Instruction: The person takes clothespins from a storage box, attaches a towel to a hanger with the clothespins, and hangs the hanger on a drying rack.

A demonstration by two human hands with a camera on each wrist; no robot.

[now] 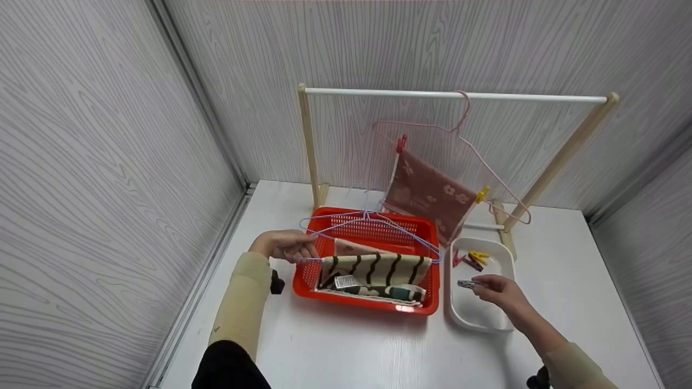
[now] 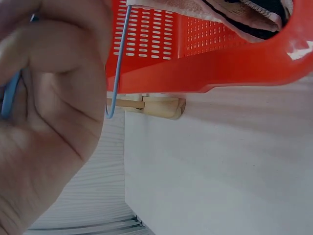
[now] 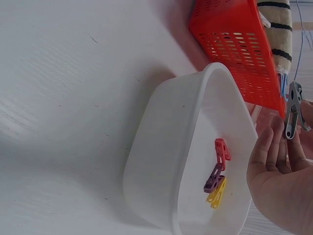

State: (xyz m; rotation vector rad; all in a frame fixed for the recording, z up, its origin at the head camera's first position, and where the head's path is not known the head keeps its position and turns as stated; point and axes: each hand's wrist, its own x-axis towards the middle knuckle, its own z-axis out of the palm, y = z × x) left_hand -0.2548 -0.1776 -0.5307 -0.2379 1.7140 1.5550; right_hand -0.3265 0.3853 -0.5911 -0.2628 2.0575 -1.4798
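Clip (grey) (image 1: 466, 283), pinched in R hand (image 1: 498, 292), lies R of red basket (image 1: 357, 304), apart from striped cloth (image 1: 386, 269). Cloth over basket on blue hanger (image 1: 436, 261), long axis L-R; L hand (image 1: 292, 247) grips hanger, basket's L side, nearer cloth.

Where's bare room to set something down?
Bare table lies in front of the basket and right of the tub. The tub's near end looks bare, but the right hand is close. Crowded: the slim gap between basket and tub; behind the basket, where the pink cloth hangs; the basket's left edge, where the left hand grips a blue hanger.
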